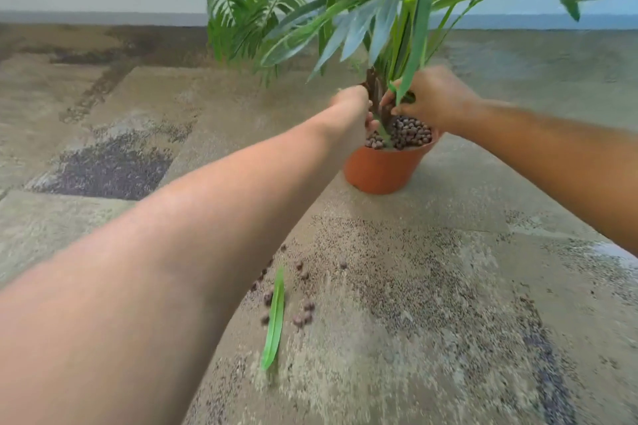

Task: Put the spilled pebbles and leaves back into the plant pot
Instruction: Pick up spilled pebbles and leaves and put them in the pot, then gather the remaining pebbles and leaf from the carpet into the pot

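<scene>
An orange plant pot (pixel 383 169) stands upright on the carpet, filled with brown pebbles (pixel 409 134). Green fronds rise from its dark stem (pixel 374 83). My left hand (pixel 352 107) curls around the base of the stem on its left side. On the right side, my right hand (pixel 431 97) grips the stem base, its fingers curled just above the pebbles. Nearer to me, a loose green leaf (pixel 274 317) lies on the carpet. Several spilled pebbles (pixel 303 314) are scattered around it.
Mottled beige and grey carpet (pixel 448 304) covers the floor all around. A pale wall with a dark baseboard (pixel 86 18) runs along the back. Long drooping leaves (pixel 362 21) hang over the pot and my hands.
</scene>
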A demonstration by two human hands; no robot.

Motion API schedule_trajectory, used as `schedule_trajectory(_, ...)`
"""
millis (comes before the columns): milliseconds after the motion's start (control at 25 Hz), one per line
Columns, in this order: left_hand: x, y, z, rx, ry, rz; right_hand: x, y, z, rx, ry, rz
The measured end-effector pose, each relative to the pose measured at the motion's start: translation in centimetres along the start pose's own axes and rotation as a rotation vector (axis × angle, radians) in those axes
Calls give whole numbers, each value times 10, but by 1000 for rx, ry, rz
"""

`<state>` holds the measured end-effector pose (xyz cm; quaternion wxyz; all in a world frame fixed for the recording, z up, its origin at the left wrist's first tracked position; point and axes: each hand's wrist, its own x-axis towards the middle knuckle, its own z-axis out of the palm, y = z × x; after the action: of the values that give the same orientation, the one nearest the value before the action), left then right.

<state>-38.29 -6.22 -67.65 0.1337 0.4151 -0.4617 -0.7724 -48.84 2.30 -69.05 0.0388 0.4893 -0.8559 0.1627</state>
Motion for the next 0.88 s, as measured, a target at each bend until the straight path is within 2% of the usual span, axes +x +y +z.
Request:
schedule_trajectory(120, 1, 3, -2, 39, -209, -76, -1, 14, 13, -64, -223, -11)
schedule_trajectory(160, 2, 4, -8, 17, -267, -87, -2, 16, 16, -51, -236, -32)
schedule_trajectory(240, 9, 11, -25, 96, -217, -21, -6, 14, 18, 6, -154, -58)
schedule_trajectory(360, 22, 15, -82, 315, -67, 219, -19, -7, 20, 60, 67, -160)
schedule_trajectory(440, 32, 6, -146, 695, 89, 332, -33, -38, 30, 35, 191, -330)
schedule_trajectory(520, 38, -16, -215, 1251, 263, 388, -42, -74, 49, 57, 225, -499)
schedule_trajectory(560, 41, -28, -242, 1456, 328, 399, -44, -93, 61, 83, 195, -533)
schedule_trajectory(640, 44, -49, -278, 1570, 355, 340, -43, -128, 90, 125, 39, -476)
schedule_trajectory(760, 52, -76, -291, 1435, 194, 200, -43, -157, 142, 82, -299, -356)
schedule_trajectory(880, 50, -109, -276, 1278, 87, 180, -54, -162, 178, 71, -468, -313)
